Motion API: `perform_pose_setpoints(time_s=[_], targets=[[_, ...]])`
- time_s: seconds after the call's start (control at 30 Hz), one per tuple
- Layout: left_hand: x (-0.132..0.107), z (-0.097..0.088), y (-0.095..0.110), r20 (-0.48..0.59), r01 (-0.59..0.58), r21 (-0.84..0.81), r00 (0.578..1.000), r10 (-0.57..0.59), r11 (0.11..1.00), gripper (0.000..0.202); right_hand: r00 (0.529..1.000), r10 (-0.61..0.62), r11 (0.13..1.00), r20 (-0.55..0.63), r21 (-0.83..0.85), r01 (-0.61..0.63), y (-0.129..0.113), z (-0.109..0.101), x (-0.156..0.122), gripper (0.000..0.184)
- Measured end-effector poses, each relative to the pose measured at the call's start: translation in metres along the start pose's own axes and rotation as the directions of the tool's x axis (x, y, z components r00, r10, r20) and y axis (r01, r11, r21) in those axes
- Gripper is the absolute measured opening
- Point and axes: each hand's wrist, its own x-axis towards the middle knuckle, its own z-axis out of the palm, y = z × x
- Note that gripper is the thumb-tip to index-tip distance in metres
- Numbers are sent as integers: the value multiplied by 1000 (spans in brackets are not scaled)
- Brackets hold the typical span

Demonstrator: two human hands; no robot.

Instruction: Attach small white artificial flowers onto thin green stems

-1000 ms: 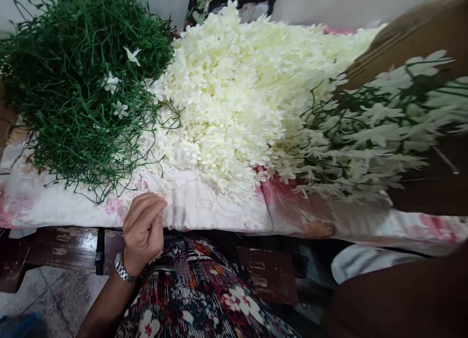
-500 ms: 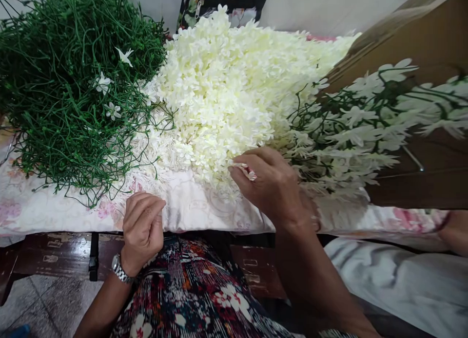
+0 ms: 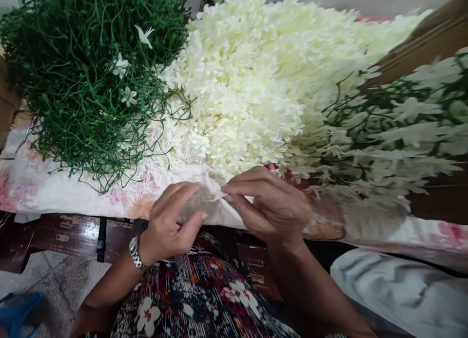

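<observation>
My right hand (image 3: 270, 204) pinches a small white artificial flower (image 3: 218, 197) between thumb and fingertips, just above the cloth's front edge. Facing it from the left, my left hand (image 3: 168, 223) is open, its thumb apart from the fingers and nothing visible between them. A large heap of creamy white flower heads (image 3: 248, 84) lies right behind both hands. Left of that heap is a tangled mass of green plastic stems (image 3: 87, 89), with a few white blooms on it. On the right, white flowers on green stems (image 3: 395, 133) lie in a bunch, partly blurred.
A flowered cloth (image 3: 54, 197) lies under the piles. A brown cardboard box (image 3: 420, 55) stands at the right. Pale clothing of another person (image 3: 398, 289) shows at lower right. A dark wooden bench (image 3: 69, 235) and a blue object (image 3: 22, 313) are lower left.
My left hand has opened from a loose fist and moved right, towards the right hand. The right hand has drawn back from the heap with the flower. The view has shifted.
</observation>
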Motion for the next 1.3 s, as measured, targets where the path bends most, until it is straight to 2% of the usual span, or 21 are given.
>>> perform_pose_setpoints(time_s=[0.03, 0.07, 0.17, 0.23, 0.33, 0.4, 0.47, 0.57, 0.63, 0.67, 0.73, 0.8, 0.87, 0.93, 1.0, 1.03, 1.1, 1.2, 1.3], targets=[[-1, 1, 2, 23, 22, -24, 999, -22, 999, 39, 1000, -10, 998, 19, 54, 9, -4, 7, -2, 20], [-3, 1, 2, 1, 43, -40, 999, -43, 998, 36, 999, -17, 995, 41, 98, 13, -7, 14, -3, 21], [-15, -4, -2, -125, 136, -68, 982, -144, 988, 20, 987, -18, 983, 158, 181, -11, -12, 28, -5, 21], [-25, -11, -8, -151, 283, -153, 940, -306, 947, 16, 977, -1, 986, 215, 161, -34, -10, 33, -5, 22], [-36, -25, -16, -263, 437, -282, 821, -507, 854, 12, 965, -22, 999, 262, 32, 14, -6, 40, -4, 19], [-39, -32, -20, -316, 492, -315, 752, -579, 812, 11, 931, -95, 993, 353, -32, 114, -5, 45, -2, 17], [-39, -36, -21, -322, 522, -339, 717, -618, 783, 12, 870, -146, 973, 471, -88, 212, -7, 51, 0, 21], [-38, -36, -21, -291, 537, -378, 704, -648, 754, 13, 788, -143, 929, 599, -194, 316, -11, 59, 3, 22], [-37, -35, -21, -268, 536, -408, 704, -658, 739, 12, 767, -146, 911, 625, -217, 350, -10, 61, 4, 17], [-37, -34, -20, -253, 533, -429, 704, -663, 729, 12, 773, -157, 914, 615, -206, 349, -8, 61, 4, 17], [-35, -32, -19, -206, 529, -488, 703, -681, 694, 11, 820, -164, 946, 548, -148, 288, -4, 59, 3, 15], [-33, -30, -18, -133, 536, -553, 699, -703, 638, 12, 893, -98, 990, 439, -46, 131, -2, 54, 2, 10], [-31, -26, -17, -49, 550, -613, 690, -722, 567, 13, 941, 66, 989, 333, 100, -104, -3, 47, 0, 5], [-28, -21, -16, 33, 567, -658, 680, -733, 497, 14, 929, 242, 907, 279, 275, -319, -9, 42, -1, 4], [-26, -16, -16, 90, 579, -683, 672, -735, 445, 14, 902, 333, 798, 274, 428, -425, -17, 40, -3, 6], [-24, -14, -15, 107, 581, -689, 673, -732, 433, 13, 899, 342, 764, 273, 477, -435, -21, 41, -4, 8], [-22, -10, -13, 114, 578, -685, 685, -719, 443, 12, 917, 323, 761, 233, 512, -398, -27, 45, -5, 11], [-21, -7, -9, 84, 567, -641, 721, -687, 517, 8, 959, 251, 852, 132, 440, -283, -27, 54, -7, 13], [-20, -7, -5, 49, 566, -559, 752, -658, 606, 6, 971, 227, 906, 77, 350, -240, -21, 61, -10, 12]])
